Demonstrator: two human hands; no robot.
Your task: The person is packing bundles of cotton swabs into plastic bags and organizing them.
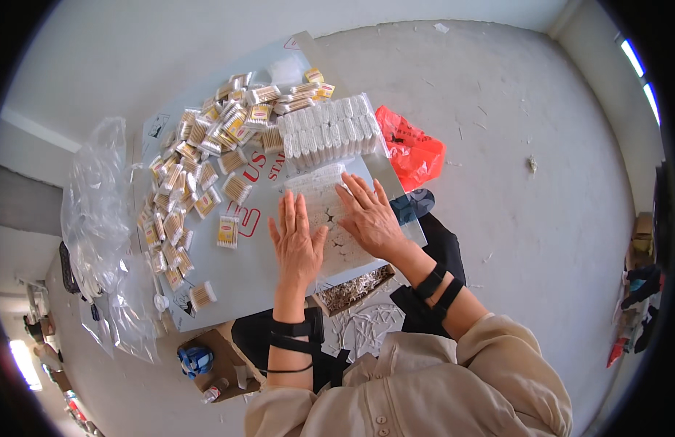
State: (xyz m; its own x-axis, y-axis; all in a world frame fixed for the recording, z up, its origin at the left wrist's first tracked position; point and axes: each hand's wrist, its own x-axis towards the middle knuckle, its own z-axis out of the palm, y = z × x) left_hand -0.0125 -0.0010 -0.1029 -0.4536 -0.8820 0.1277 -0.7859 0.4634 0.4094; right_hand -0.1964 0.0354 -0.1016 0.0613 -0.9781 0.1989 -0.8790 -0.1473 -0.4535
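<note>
My left hand [299, 244] lies with fingers stretched out along the left side of a clear-wrapped block of white cotton swab packets [324, 191]. My right hand [371, 222], its fingers spread, rests on the block's right side. Neither hand is closed around anything. Dark gaps show between the white swab tips. Just beyond stands another clear-wrapped block of swab packets [330, 131], stacked in rows. To the left, many loose cotton swab packets [232, 127] with yellow labels are heaped, and a single packet [227, 231] lies apart from them.
The grey board tabletop [261, 273] carries all this. Clear plastic bags [97, 211] hang at its left edge; a red plastic bag [414, 149] sits at the right. Below the near edge are a box of loose swabs [352, 290] and a cardboard box [232, 364] holding a blue item.
</note>
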